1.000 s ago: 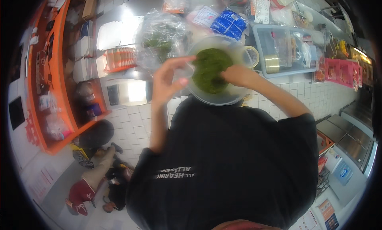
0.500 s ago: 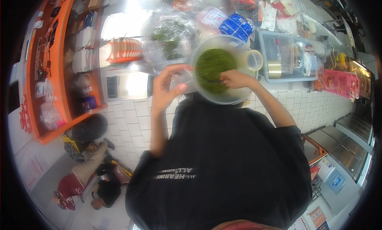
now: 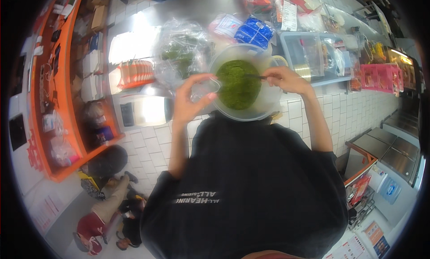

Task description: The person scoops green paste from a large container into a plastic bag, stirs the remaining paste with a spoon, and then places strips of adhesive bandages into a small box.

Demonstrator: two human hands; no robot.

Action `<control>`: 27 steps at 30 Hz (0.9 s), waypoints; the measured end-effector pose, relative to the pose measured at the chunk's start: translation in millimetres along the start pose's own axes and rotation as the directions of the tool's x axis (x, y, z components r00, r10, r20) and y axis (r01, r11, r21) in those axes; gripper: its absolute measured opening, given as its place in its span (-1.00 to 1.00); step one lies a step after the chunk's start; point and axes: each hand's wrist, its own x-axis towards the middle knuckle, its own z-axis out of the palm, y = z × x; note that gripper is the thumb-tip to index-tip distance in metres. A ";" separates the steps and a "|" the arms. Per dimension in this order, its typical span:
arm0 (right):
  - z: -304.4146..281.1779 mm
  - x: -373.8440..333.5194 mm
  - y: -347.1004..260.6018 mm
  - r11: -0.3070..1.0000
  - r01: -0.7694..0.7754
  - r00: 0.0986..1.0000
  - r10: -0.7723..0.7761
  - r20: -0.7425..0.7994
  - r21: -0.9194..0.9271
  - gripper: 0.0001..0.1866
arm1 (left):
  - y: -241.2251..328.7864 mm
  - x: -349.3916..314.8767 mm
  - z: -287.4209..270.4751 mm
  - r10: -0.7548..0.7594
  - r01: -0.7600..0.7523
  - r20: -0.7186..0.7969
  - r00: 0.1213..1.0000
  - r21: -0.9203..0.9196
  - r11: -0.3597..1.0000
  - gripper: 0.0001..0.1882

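Observation:
A large translucent round tub stands at the near edge of the counter. Fine green stuff, like powder or flakes, fills its middle. Over the tub's right side, my right hand pinches the handle of a dark spoon; the spoon points left across the green, and its tip is hard to make out. At the tub's left rim, my left hand curves its thumb and fingers round a small clear plastic cup. I cannot make out what the cup holds.
A clear bag with green contents lies behind my left hand. Blue packets sit behind the tub. To the right is a grey-blue bin of packages; at left, orange-edged packs and an orange shelf. People are at lower left.
My right hand has moved right and drawn back from the green stuff, so more of the spoon shows. My left hand keeps its hold on the cup. The view has shifted slightly.

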 end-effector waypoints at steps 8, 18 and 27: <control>-1.4 -9.9 1.0 0.999 0.043 0.998 -0.043 -0.038 -0.002 -0.78 | 5.1 17.9 15.8 0.059 -0.064 0.026 0.998 0.291 0.955 -0.53; -2.0 -21.4 -2.3 0.999 0.037 0.993 -0.038 -0.111 -0.010 -0.79 | -6.3 32.8 27.2 0.119 -0.174 0.129 0.984 0.622 0.763 -0.50; -5.2 -34.3 -11.9 0.996 0.080 0.991 -0.084 -0.100 -0.045 -0.83 | -15.7 44.0 41.7 0.163 -0.272 0.220 0.962 0.697 0.663 -0.46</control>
